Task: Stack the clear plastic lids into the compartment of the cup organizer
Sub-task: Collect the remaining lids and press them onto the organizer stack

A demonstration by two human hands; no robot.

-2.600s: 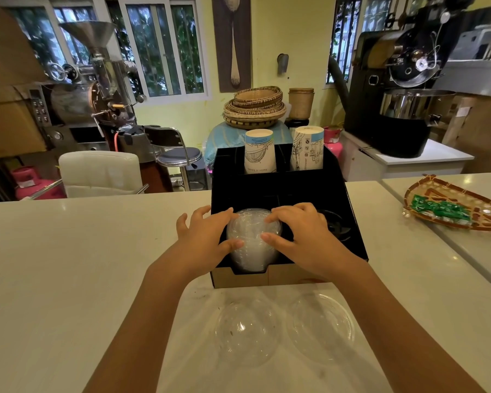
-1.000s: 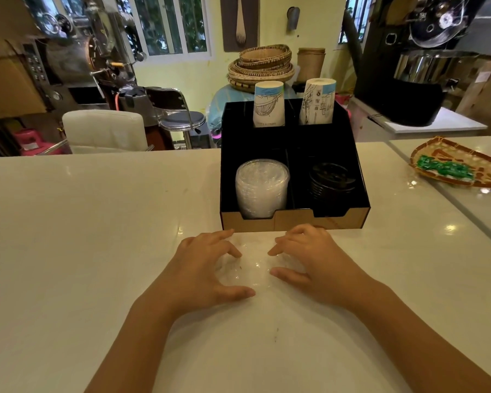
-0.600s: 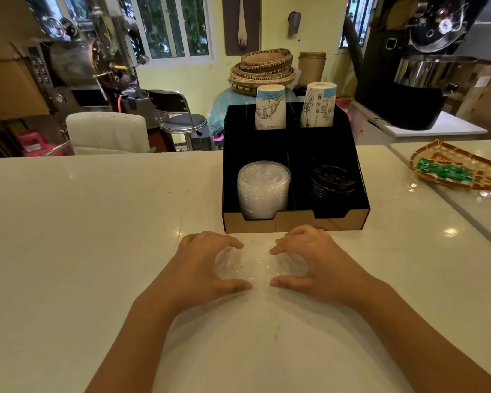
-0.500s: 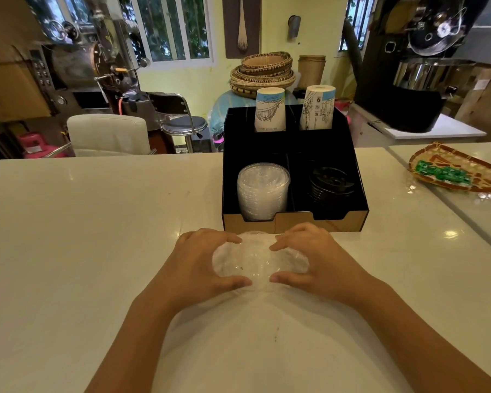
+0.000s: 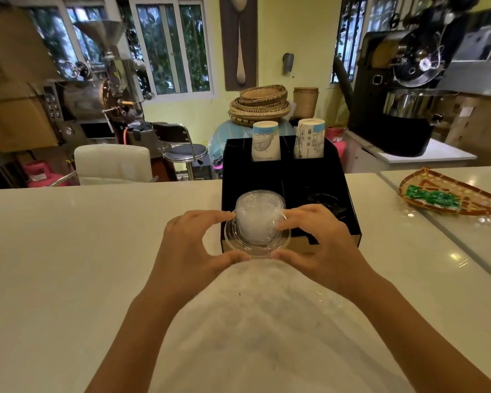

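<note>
- Two hands pinch a clear dome lid (image 5: pixel 257 245) by its rim, held off the surface just in front of the organizer's near-left compartment.
- Left hand (image 5: pixel 187 245) and right hand (image 5: pixel 321 242) each grip an opposite edge with thumb and fingertips.
- Stacked lids (image 5: pixel 260 214) already fill that slot; keeping the lid level and centred should let it nest.
- Black cup organizer (image 5: pixel 349 211) stands on the pale surface (image 5: pixel 82 251); a light touch avoids squeezing the thin plastic out of shape.
</note>
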